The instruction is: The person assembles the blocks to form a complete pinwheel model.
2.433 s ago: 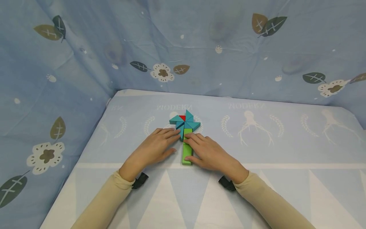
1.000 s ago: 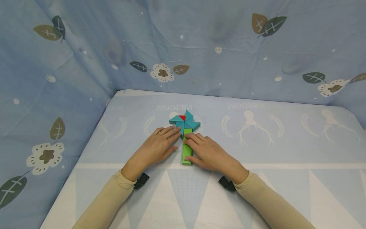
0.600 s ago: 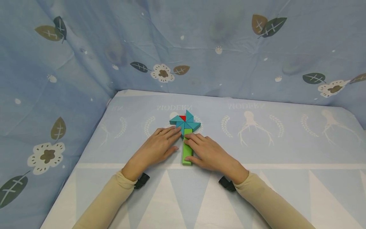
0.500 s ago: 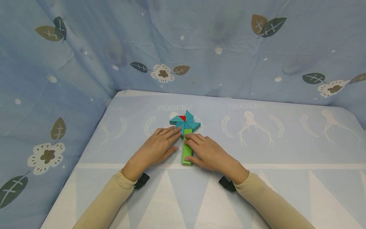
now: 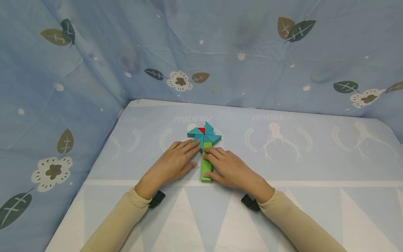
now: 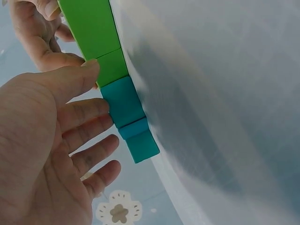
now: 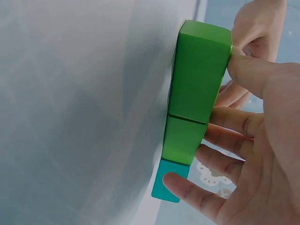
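Note:
Teal triangular blocks (image 5: 211, 138) and one red triangular block (image 5: 202, 130) lie flat in a pinwheel shape, the red one at its upper left. Two green rectangular blocks (image 5: 206, 170) run end to end below it, like a stem. My left hand (image 5: 173, 161) lies at the left, its nearly straight fingertips against the lower teal block (image 6: 123, 99); its thumb tip is by the green blocks in the left wrist view. From the right, my right hand (image 5: 230, 168) rests extended fingertips and thumb on the green blocks (image 7: 199, 77), partly covering them.
The blocks sit on a table with a pale blue and white patterned cloth (image 5: 283, 217). Blue printed fabric (image 5: 220, 52) rises behind and on the left (image 5: 22, 140). A black wrist device (image 5: 156, 199) shows under each wrist.
My left fingers have slid slightly up and right. The lower teal block has shifted with them, and the dark gap in the pinwheel's left side has closed. My right hand stays put.

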{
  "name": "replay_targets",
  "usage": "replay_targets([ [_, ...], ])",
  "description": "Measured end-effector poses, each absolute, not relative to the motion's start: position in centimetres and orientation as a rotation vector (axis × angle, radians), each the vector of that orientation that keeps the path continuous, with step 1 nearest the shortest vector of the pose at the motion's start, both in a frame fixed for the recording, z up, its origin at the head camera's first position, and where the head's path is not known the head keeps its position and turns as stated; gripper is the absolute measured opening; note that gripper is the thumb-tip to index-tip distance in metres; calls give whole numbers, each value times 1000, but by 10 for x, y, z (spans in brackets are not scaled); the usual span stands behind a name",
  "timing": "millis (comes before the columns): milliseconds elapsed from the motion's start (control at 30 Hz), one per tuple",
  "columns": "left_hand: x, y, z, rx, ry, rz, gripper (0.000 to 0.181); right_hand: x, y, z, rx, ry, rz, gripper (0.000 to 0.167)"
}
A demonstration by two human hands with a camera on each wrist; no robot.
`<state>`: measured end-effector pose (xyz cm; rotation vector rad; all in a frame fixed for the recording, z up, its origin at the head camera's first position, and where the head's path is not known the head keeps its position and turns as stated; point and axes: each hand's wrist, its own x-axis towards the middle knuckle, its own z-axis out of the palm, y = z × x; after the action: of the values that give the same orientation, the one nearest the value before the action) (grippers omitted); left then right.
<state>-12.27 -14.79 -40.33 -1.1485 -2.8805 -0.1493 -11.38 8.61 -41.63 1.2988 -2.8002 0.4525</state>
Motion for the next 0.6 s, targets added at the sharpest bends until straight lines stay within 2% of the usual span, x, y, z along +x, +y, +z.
replay_targets([
  [367,-129,-151,-398,-1097,-2861,-206,56,-120,104,-409,1235,-2849,586,57],
  [600,-138,-190,-389,-809,-2895,-217,60,-126,172,-408,1093,-2815,547,55],
])
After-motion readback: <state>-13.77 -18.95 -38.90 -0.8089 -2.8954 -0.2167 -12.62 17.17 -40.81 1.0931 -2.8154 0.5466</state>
